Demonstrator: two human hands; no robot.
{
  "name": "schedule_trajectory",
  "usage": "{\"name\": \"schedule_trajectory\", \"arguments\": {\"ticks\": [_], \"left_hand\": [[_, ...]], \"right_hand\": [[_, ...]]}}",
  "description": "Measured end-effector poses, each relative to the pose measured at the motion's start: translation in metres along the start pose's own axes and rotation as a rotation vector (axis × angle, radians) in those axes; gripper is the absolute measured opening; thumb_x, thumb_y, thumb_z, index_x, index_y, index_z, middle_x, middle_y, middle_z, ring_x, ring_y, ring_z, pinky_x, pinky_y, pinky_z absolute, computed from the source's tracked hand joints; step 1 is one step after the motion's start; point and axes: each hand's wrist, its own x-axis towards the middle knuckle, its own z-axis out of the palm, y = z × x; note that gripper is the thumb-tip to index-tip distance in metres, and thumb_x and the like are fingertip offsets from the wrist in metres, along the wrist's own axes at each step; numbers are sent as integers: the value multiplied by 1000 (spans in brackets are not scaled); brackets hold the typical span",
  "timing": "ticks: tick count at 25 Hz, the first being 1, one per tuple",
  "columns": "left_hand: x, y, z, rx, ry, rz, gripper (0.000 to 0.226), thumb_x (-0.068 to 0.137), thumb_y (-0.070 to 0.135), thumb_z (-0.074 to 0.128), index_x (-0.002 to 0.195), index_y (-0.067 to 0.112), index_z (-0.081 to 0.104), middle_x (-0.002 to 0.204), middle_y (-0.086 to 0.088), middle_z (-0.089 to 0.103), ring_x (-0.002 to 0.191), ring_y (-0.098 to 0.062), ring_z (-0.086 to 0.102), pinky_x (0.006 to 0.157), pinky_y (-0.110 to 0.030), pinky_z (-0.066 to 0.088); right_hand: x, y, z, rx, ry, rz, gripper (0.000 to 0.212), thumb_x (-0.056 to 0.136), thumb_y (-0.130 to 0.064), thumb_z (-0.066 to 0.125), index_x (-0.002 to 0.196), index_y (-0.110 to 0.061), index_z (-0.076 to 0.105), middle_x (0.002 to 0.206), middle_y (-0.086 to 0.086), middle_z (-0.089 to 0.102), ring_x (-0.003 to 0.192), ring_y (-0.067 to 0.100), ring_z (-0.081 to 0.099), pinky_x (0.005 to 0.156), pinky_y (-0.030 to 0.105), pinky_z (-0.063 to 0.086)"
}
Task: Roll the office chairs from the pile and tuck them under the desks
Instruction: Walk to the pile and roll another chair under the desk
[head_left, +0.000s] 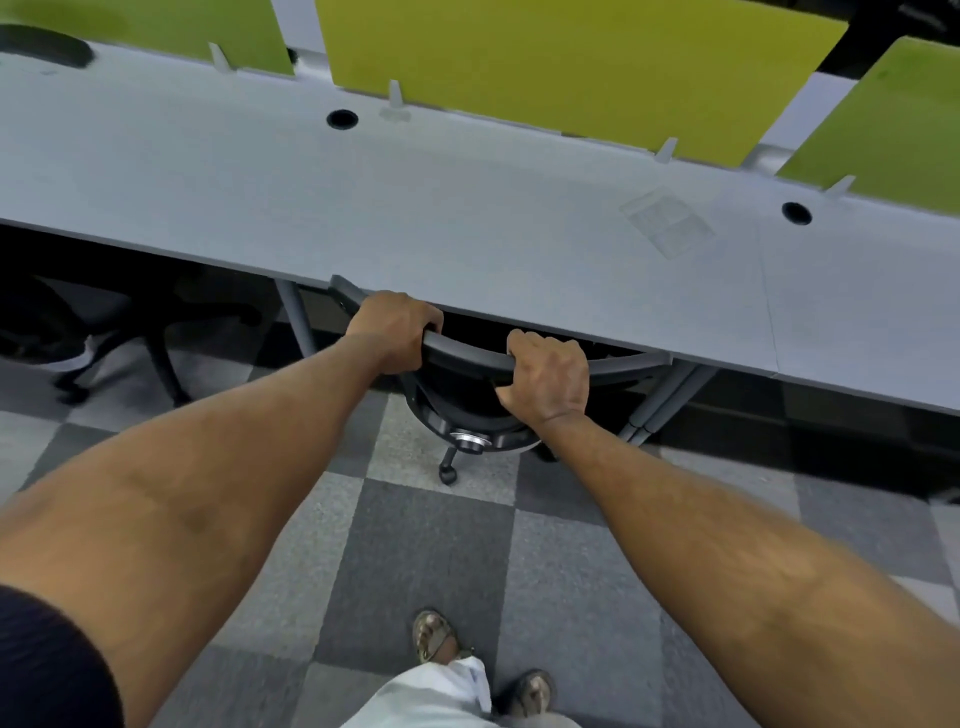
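Note:
A black office chair (470, 358) stands pushed in beneath the long grey desk (467, 218), only the top rail of its backrest, its rear hub and one caster showing. My left hand (397, 325) grips the rail's left part, fingers curled over the top. My right hand (548, 371) grips the rail further right. The seat is hidden under the desk.
Another black chair (78, 332) sits under the desk at the left. Green divider panels (571, 67) line the desk's far edge. Grey desk legs (298, 317) flank the chair. My sandalled feet (436, 636) stand on grey checkered carpet tiles.

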Motion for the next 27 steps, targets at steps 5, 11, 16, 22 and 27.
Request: {"name": "schedule_trajectory", "arguments": {"ticks": [5,11,16,22,27], "left_hand": [[5,-10,-1,37,21,6,23,77,13,65,90,32,64,81,6,67,77,-24,61,71,-32,40],[-9,10,1,120,38,26,25,76,36,76,97,29,64,88,5,70,82,-23,64,81,-37,48],[-31,72,19,36,200,153,61,89,83,47,102,24,59,97,3,65,94,-23,60,90,-43,47],[-24,105,15,57,192,56,64,98,75,44,122,18,59,119,-3,66,114,-28,58,102,-44,40],[-23,118,7,99,96,-94,65,98,71,48,132,16,55,136,-6,62,133,-30,51,121,-48,28]], "right_hand": [[7,-12,-1,-88,-58,7,48,62,-50,87,89,-22,59,69,-7,56,60,18,53,64,35,46],[-2,9,-22,-4,-168,-209,51,76,-51,71,113,-21,56,92,-3,59,83,24,59,76,41,48],[-39,67,-24,19,-60,-131,55,98,-66,49,127,-19,56,120,1,59,112,25,52,99,46,39],[-33,91,-27,102,-169,-80,60,100,-65,38,134,-18,53,135,5,51,126,31,47,112,47,30],[-18,91,-39,159,-350,-114,54,103,-53,50,148,-24,46,154,4,43,144,30,36,120,49,20]]}}
